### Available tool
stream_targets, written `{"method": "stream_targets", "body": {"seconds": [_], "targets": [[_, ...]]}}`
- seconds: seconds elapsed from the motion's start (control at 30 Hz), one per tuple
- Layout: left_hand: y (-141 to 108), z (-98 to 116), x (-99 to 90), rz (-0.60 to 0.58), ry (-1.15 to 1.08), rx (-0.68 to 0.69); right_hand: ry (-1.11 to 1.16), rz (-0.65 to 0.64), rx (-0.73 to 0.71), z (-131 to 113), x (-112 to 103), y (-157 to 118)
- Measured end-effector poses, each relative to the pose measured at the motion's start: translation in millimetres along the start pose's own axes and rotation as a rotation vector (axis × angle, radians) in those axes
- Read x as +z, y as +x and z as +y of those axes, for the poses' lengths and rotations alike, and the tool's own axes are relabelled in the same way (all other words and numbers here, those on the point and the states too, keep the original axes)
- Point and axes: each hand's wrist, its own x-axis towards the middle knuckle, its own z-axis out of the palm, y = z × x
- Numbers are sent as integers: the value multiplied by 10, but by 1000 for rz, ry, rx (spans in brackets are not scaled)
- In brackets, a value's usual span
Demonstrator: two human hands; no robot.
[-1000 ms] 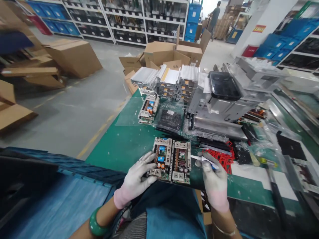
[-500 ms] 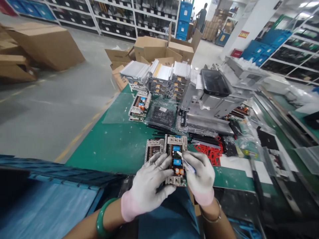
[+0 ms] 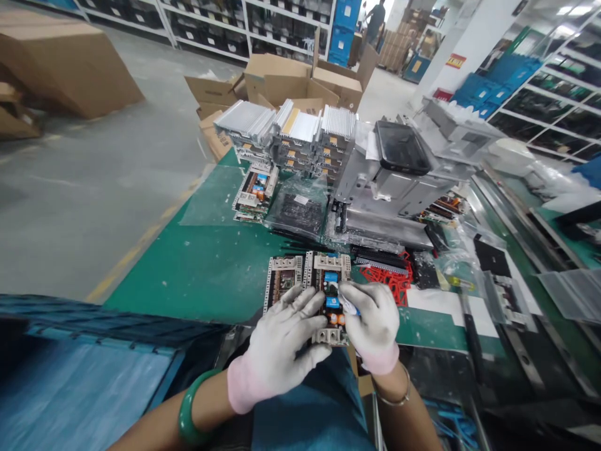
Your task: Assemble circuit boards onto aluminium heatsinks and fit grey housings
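Place: we log a factory floor for electronics assembly
Bench: we note a green-matted workbench [image 3: 188, 269] with circuit boards [image 3: 256, 191]
Storage: we count steel shelving [image 3: 206, 25], blue bins [image 3: 346, 25]
Floor: we see concrete [image 3: 94, 207], cardboard boxes [image 3: 291, 78]

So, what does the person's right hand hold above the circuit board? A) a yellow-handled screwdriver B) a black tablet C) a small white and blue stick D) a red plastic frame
C. The right hand pinches a small white and blue stick just above the circuit board.
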Motion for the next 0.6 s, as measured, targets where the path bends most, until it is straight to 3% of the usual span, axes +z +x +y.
{"method": "stream_targets", "body": {"seconds": [0.17, 0.33, 0.4, 0.6], "targets": [[-48, -48, 9, -13, -50, -43, 12, 12, -74, -14, -4, -29], [-33, -71, -26, -1, -98, -63, 385, 158, 363, -19, -13, -153], [-22, -78, -40, -8, -75, -65, 507, 135, 420, -30, -60, -195], [28, -68, -72, -129, -18, -70, 364, -56, 201, -105, -218, -170]]}}
